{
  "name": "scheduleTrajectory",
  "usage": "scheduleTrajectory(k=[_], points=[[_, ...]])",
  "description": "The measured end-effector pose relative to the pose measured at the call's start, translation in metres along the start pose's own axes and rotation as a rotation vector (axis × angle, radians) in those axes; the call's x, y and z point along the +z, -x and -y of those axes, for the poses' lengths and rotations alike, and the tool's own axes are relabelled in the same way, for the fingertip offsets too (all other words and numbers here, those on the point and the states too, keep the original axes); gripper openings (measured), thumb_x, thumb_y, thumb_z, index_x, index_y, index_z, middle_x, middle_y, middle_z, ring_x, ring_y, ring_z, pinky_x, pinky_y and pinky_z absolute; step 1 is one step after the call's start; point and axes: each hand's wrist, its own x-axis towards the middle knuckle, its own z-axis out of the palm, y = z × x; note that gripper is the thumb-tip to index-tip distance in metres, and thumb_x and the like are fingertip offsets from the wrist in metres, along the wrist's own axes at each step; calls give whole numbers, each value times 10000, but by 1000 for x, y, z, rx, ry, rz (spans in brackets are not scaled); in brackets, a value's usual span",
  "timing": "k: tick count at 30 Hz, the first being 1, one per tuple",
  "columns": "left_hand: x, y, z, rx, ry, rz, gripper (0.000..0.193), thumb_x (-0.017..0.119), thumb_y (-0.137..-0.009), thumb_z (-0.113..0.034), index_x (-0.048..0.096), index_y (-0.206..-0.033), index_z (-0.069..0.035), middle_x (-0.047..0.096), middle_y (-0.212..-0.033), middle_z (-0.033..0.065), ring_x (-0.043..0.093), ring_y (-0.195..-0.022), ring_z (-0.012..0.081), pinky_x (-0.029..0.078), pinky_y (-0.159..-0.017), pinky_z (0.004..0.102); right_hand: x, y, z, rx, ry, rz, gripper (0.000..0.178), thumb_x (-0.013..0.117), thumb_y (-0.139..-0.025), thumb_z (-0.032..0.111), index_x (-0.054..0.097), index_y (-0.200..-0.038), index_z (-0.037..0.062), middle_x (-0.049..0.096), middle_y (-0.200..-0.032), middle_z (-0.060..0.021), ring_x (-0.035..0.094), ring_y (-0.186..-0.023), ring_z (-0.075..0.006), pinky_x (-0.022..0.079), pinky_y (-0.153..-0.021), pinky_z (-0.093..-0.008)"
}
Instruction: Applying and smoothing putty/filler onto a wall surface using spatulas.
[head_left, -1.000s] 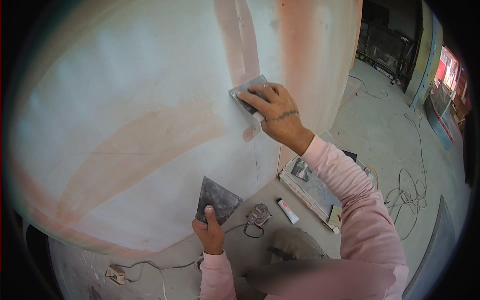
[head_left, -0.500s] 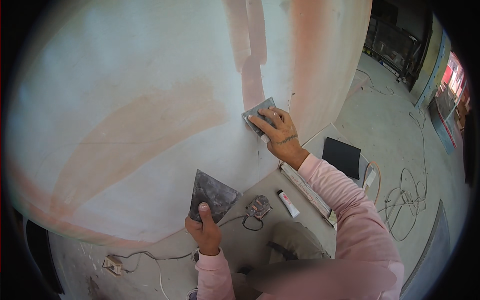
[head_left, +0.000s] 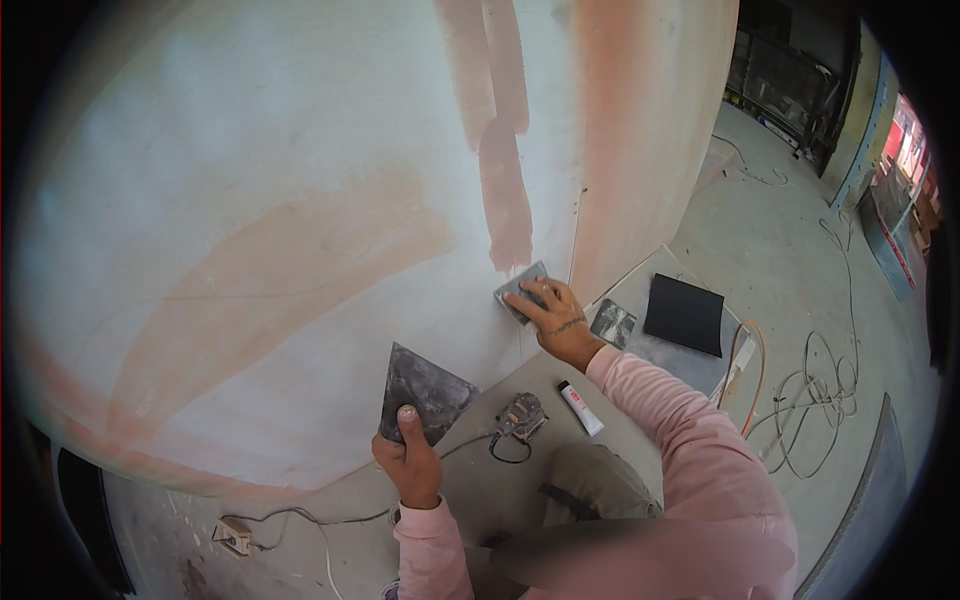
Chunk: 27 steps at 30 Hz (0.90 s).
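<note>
My right hand (head_left: pixel 562 322) grips a grey flat putty spreader (head_left: pixel 520 296), its fingers spread over the blade and pressing it to a large pale curved panel (head_left: pixel 330 360). Just above the blade, a pinkish-brown strip of filler (head_left: pixel 507 200) runs up the panel and ends in a ragged lower edge. Lower and to the left, my left hand (head_left: pixel 408 462) holds a dark, smeared flat plate (head_left: pixel 425 390), thumb on its face. The plate is tilted in front of the panel; the fingers behind it are hidden.
On the floor lie a corded sander (head_left: pixel 521 416), a white tube with a black cap (head_left: pixel 581 408) and a socket box (head_left: pixel 234 537). To the right, a black sheet (head_left: pixel 684 315) and a smeared square piece (head_left: pixel 613 324) rest on a board. Beyond them is a coiled cable (head_left: pixel 815 400).
My right hand has slid the spreader down the panel, and the filler strip now reaches lower. The smeared square piece beside my forearm has come into sight. My left hand has barely moved.
</note>
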Motion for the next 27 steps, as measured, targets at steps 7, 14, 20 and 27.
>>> scheduleTrajectory(k=[7,14,20,27], points=[[18,1,34,-201,-108,29,390,555,-1037,-313,645,-921,48,594,-783,-15,485,-723,91,420,-654,270,3,50,15,339,-442,222,568,498,-826,-55,574,-1360,125,558,-1270,-141,541,-1181,-316,432,-1010,-411],[27,2,35,-494,276,21,347,536,-1044,-291,660,-994,29,644,-867,10,515,-750,80,432,-661,257,-73,27,103,409,-1117,210,578,503,-834,-105,516,-1386,69,522,-1282,-161,546,-1194,-296,456,-992,-378],[24,5,25,-684,776,125,328,549,-1038,-284,644,-1121,18,690,-1006,80,666,-871,149,549,-771,292,-81,18,126,-48,-693,262,689,707,-777,-79,526,-1400,154,500,-1325,-159,541,-1175,-350,484,-972,-407],[17,2,29,-662,812,129,329,564,-1028,-254,610,-1184,33,683,-1102,107,690,-936,192,583,-810,337,-76,22,123,-105,-655,325,752,755,-736,-55,514,-1412,171,471,-1343,-163,494,-1231,-370,478,-984,-418]])
